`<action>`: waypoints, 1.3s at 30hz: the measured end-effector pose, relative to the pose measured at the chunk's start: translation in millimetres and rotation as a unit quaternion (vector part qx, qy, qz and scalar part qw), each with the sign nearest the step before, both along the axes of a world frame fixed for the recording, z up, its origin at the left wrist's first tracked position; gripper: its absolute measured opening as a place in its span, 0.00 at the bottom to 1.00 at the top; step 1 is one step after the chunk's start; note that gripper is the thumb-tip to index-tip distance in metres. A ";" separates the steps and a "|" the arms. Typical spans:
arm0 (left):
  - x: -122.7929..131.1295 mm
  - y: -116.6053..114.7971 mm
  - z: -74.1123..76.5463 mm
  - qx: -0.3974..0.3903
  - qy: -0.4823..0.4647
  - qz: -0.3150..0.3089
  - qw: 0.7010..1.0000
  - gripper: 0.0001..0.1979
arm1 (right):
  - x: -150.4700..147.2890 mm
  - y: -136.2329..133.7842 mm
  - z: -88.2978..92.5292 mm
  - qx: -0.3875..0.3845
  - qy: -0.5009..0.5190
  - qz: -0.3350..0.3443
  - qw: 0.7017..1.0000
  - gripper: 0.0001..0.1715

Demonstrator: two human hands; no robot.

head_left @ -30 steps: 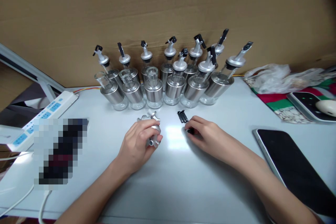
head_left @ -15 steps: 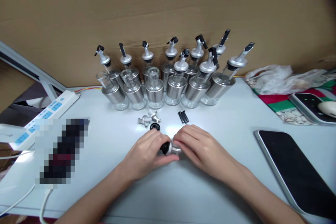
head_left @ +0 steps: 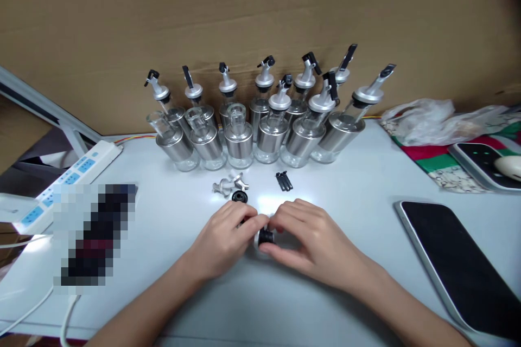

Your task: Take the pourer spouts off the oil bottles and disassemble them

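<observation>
A bottle pourer (head_left: pixel 266 236) with a silver collar and a black ribbed stopper is between my hands, above the table's middle. My right hand (head_left: pixel 315 238) pinches the stopper end between thumb and fingers. On the collar's other side, my left hand (head_left: pixel 228 236) has its fingers closed, and the spout there is mostly hidden behind them. Just beyond my left fingers lie a black ring-shaped stopper (head_left: pixel 240 197) and silver pourer spouts (head_left: pixel 230 185). Small black flaps (head_left: pixel 284 180) rest together past my right fingers.
Glass bottles with steel sleeves (head_left: pixel 239 141) stand in two rows before a cardboard wall (head_left: pixel 244 11); three front-left ones have bare necks. A power strip (head_left: pixel 73 181) and a blurred-out phone (head_left: pixel 97 233) are left. Right lie a large black-topped device (head_left: pixel 456 265) and a plastic bag (head_left: pixel 439 122).
The pourer has been turned end for end: its black stopper now faces right instead of left. My right thumb has moved onto the stopper, and my left fingers have shifted off it.
</observation>
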State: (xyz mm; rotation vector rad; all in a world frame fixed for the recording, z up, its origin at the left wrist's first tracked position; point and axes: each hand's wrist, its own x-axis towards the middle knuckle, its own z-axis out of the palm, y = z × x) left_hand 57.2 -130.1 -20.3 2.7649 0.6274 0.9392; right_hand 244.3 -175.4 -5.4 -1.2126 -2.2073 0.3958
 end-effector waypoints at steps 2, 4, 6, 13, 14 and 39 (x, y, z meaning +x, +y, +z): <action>-0.9 1.0 -1.5 -0.004 -0.018 -0.018 1.000 0.11 | 0.6 0.4 1.3 -0.012 0.004 -0.010 1.000 0.13; -1.5 1.8 -1.4 -0.005 -0.030 -0.027 0.999 0.11 | 1.5 1.0 2.5 -0.024 0.011 -0.018 1.000 0.12; -1.6 1.9 0.8 -0.003 -0.031 -0.038 0.999 0.10 | 2.2 1.9 2.9 -0.025 0.011 -0.031 0.999 0.11; -0.6 0.6 5.6 -0.008 -0.030 -0.016 0.999 0.08 | 1.2 4.0 2.5 -0.033 -0.013 -0.060 0.998 0.11; -0.1 0.8 4.8 -0.019 -0.020 -0.006 1.000 0.08 | 1.1 4.0 3.1 -0.032 -0.012 -0.056 0.998 0.13; -22.4 16.7 32.8 -0.446 0.055 -0.117 0.886 0.25 | -13.6 -8.6 -6.3 0.212 0.032 0.039 0.976 0.11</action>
